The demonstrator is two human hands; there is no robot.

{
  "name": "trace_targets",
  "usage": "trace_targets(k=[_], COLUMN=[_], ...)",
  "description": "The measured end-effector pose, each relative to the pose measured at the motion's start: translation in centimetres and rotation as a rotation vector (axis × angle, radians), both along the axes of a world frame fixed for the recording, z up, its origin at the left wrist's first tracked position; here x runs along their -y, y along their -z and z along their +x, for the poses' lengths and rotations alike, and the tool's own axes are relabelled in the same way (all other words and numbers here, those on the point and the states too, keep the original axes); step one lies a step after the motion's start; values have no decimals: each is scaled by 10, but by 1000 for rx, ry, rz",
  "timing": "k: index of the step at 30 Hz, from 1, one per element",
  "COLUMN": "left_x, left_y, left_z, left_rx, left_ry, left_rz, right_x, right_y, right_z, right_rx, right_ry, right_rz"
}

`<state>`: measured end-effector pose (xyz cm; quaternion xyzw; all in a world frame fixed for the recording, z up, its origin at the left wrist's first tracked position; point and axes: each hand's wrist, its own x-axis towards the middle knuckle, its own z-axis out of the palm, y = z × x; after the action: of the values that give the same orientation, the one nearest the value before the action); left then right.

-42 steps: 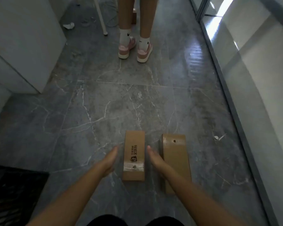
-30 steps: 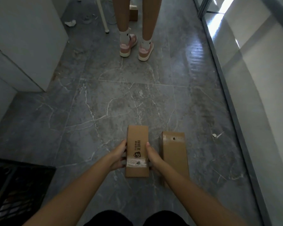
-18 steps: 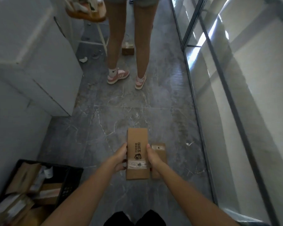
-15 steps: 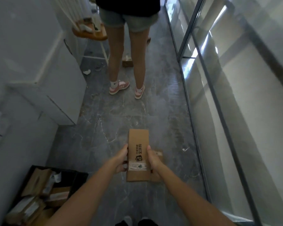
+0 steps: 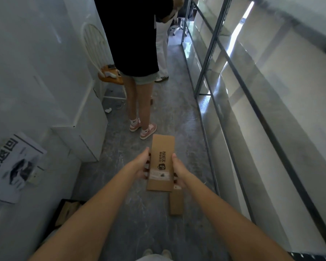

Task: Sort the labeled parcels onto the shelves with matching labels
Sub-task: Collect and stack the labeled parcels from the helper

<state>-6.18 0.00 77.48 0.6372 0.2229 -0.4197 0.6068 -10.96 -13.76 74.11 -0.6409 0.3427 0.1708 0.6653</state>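
1. Head view, looking down a narrow corridor with a grey marbled floor.
2. Long cardboard box held up off the floor, printed face up, a strip of clear tape across its near end.
3. Left hand pressed against the box's left edge, fingers curled under.
4. Right hand pressed against the right edge, thumb along the top; box clamped between both palms.
5. Second cardboard box flat on the floor, below and just right of the held one.
6. Dark crate of parcels at lower left, against the white wall.
7. Person in black top and pink trainers standing ahead, beside a white chair.
8. Glass partition along the right side.
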Motion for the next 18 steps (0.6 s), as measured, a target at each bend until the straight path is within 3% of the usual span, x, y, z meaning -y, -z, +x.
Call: trace_targets(k=[18], left_x=[-3], left_y=[-17], left_z=[-15], left_rx=[71], left_ry=[99], left_rz=[-19], right_x=[18], right_y=[-27], right_z=[-14], right_rx=[-61], right_ry=[10], right_rz=[-32])
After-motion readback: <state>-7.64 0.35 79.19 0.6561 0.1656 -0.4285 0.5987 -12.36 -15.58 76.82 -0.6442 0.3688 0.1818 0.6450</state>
